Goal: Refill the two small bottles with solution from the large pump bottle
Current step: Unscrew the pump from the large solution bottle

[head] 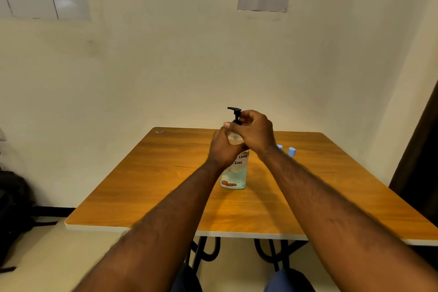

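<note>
Cream wall backs an orange-brown wooden counter (142, 185), with a black backpack (14, 199) on the floor at far left. At counter centre the left hand (222, 149) grips the shoulder of the upright clear plastic pump bottle (234, 178), part-filled with pale blue liquid, and the right hand (256, 133) curls round the collar under its black pump head (235, 111). Just right, two small blue-capped bottles (292, 151) stand behind the right wrist, bodies mostly hidden.
</note>
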